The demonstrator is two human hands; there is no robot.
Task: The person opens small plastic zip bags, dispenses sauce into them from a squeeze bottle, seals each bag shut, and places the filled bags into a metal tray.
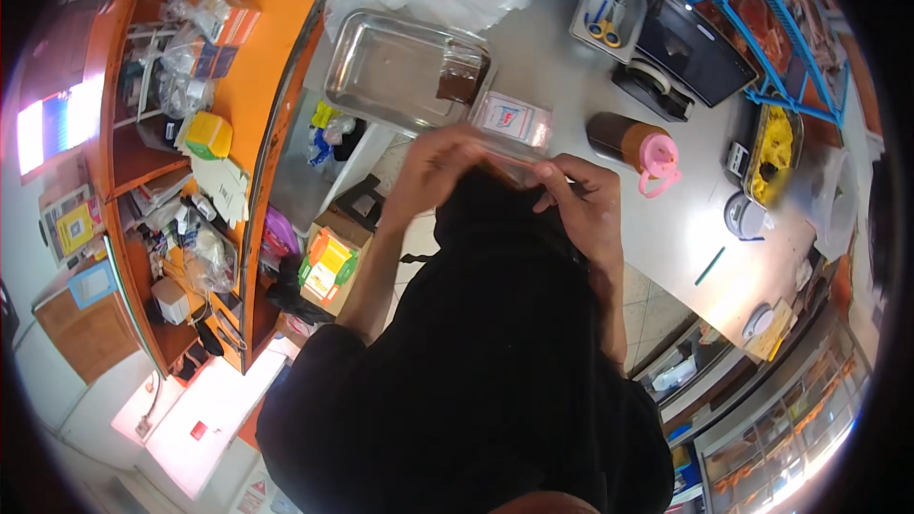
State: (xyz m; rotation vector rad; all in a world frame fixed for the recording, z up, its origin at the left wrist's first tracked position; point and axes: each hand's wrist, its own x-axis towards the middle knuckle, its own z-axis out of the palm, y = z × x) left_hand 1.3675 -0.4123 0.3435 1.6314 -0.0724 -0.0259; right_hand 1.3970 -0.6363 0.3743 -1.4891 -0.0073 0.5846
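Clear plastic packet (511, 128) pinched between fingers of left hand (433, 171) and right hand (586, 205), above steel tray (395, 71)

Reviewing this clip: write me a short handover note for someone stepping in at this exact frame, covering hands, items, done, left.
Left hand: raised at the counter edge, fingers curled on a small clear packet.
Right hand: gripping the same packet from the other side, over dark cloth.
Items: the packet sits between both hands; behind it a steel tray holding one brown piece; a dark bottle with pink lid lies to the right on the grey counter.
Done: packet is in hand, off the counter.
Left: whether it is sealed or open cannot be told; the brown piece is not yet packed.
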